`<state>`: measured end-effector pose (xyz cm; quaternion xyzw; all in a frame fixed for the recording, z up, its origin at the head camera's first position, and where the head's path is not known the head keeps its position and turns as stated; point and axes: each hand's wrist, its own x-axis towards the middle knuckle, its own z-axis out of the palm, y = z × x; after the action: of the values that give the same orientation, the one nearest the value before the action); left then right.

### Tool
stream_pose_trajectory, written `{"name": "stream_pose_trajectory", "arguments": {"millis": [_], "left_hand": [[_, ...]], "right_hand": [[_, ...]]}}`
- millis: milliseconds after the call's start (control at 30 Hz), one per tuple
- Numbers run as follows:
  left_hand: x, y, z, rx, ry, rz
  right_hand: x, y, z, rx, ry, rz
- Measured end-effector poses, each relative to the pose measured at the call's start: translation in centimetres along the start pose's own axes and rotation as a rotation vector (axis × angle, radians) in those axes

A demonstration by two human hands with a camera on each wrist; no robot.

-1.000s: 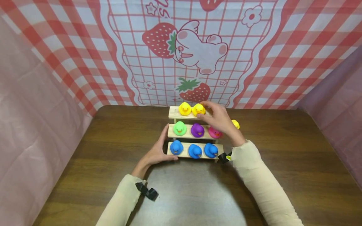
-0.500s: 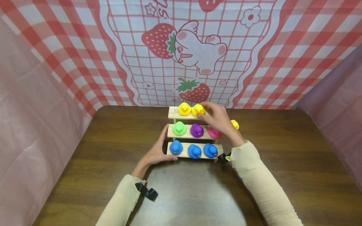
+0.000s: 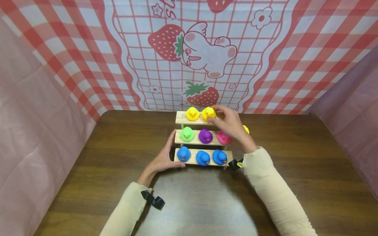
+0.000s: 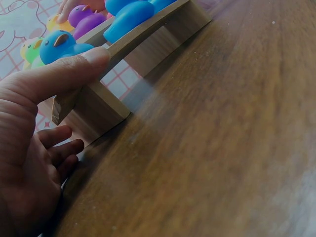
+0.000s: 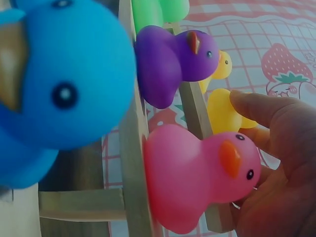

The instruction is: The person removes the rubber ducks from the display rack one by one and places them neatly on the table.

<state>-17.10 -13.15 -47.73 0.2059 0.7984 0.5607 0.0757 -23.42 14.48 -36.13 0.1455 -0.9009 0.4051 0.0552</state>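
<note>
A three-tier wooden stand [image 3: 181, 118] holds rubber ducks on each shelf. My right hand [image 3: 231, 124] pinches a yellow rubber duck [image 3: 208, 113] on the top shelf, thumb in front and fingers behind; another yellow duck [image 3: 192, 113] sits left of it. At the stand's left end, my left hand [image 3: 162, 160] grips the lowest shelf, its thumb along the front edge beside a blue duck [image 4: 61, 47]. The middle shelf bears a green duck [image 3: 187, 134], a purple duck [image 3: 205, 136] and a pink duck [image 5: 182, 173]. Two more blue ducks [image 3: 203, 158] stand on the lowest shelf.
Partly hidden by the right wrist, one more yellow duck [image 3: 246, 129] lies to the right of the stand. The brown wooden table [image 3: 295, 157] meets a strawberry-print cloth [image 3: 203, 70] at the back. Pink curtains [image 3: 35, 137] hang at both sides.
My right hand has shifted slightly right with the yellow duck, opening a small gap between it and the other yellow duck. The left hand stays in place.
</note>
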Motion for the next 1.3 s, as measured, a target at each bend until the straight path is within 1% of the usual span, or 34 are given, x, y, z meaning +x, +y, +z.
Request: {"name": "stream_pose_trajectory", "arguments": {"millis": [133,333,500,633,967,1133,1300], "left_hand": [[0.0,0.0,0.0,-0.001,-0.001,-0.004],[0.0,0.0,0.1,-0.004,-0.003,-0.001],[0.1,0.0,0.0,-0.006,-0.005,-0.001],[0.1,0.0,0.0,-0.007,-0.004,-0.005],[-0.1,0.1,0.0,-0.004,0.000,-0.017],[-0.1,0.1,0.1,0.003,0.002,-0.012],[-0.1,-0.1,0.1,0.015,0.006,-0.013]], "right_hand": [[-0.1,0.0,-0.3,-0.006,0.017,-0.004],[-0.3,0.4,-0.8,-0.005,0.040,-0.038],[-0.5,0.9,-1.3,0.021,0.055,-0.013],[-0.8,1.2,-1.7,0.009,0.066,0.006],[-1.3,2.5,-2.7,-0.012,0.126,-0.028],[-1.7,3.4,-3.3,-0.018,0.136,0.007],[-2.1,4.4,-4.0,-0.038,0.156,0.023]]}}
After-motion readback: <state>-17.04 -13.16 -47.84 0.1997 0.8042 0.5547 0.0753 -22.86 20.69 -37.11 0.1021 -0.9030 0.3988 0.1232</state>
